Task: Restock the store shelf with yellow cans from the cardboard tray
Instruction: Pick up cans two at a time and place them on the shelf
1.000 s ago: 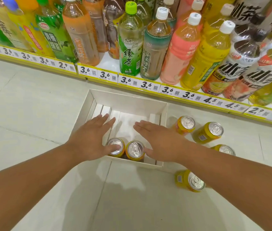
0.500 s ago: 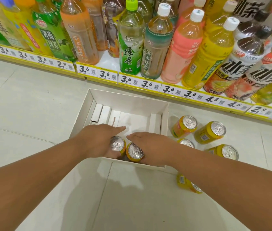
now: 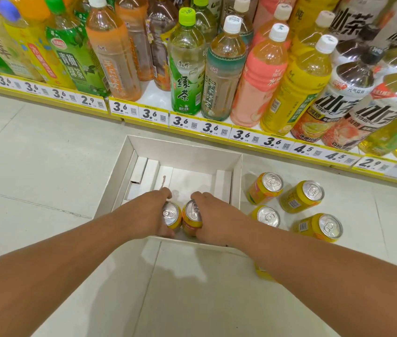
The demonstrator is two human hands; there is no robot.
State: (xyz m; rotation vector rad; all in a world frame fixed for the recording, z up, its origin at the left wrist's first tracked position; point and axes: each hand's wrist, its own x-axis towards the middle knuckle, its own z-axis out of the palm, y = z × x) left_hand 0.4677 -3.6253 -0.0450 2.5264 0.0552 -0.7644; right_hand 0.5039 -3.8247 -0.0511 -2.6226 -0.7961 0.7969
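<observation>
Yellow cans sit side by side at the near edge of the cardboard tray (image 3: 183, 149): my left hand (image 3: 150, 215) curls around the left can (image 3: 171, 216), my right hand (image 3: 213, 218) around the right can (image 3: 191, 216). Beyond, bottles (image 3: 185, 76) line the shelf (image 3: 217, 137).

Left grip (image 3: 155, 215), right grip (image 3: 213, 218): fingers curled

Both forearms are bare, with no sleeves, watch or gloves.
</observation>
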